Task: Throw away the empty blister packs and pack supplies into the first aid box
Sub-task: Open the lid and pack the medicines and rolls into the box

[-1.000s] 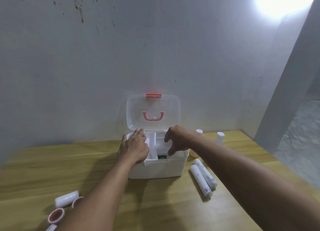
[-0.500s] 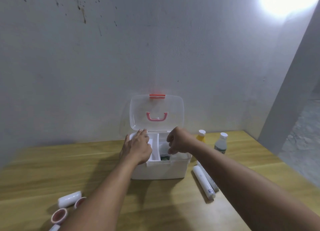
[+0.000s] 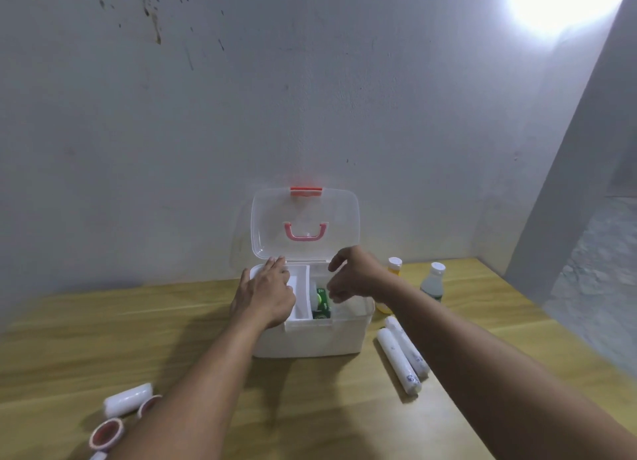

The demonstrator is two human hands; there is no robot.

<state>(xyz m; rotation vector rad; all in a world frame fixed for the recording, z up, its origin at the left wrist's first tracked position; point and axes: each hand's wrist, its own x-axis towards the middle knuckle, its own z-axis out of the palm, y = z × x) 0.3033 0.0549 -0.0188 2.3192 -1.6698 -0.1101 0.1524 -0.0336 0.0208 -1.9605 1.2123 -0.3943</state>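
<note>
The white first aid box stands on the wooden table against the wall, its clear lid with a pink handle raised. My left hand rests flat on the inner tray over the box's left side. My right hand hovers just above the right compartment with loosely curled fingers and holds nothing. A green package lies inside that compartment. Two white wrapped rolls lie right of the box. No blister packs are in view.
A yellow bottle and a clear bottle with a white cap stand right of the box. A white bandage roll and tape rolls lie at the front left. The table's right edge drops to a concrete floor.
My right hand has lifted out of the right compartment and loosened its fingers, uncovering the green package. My left hand stays on the tray.
</note>
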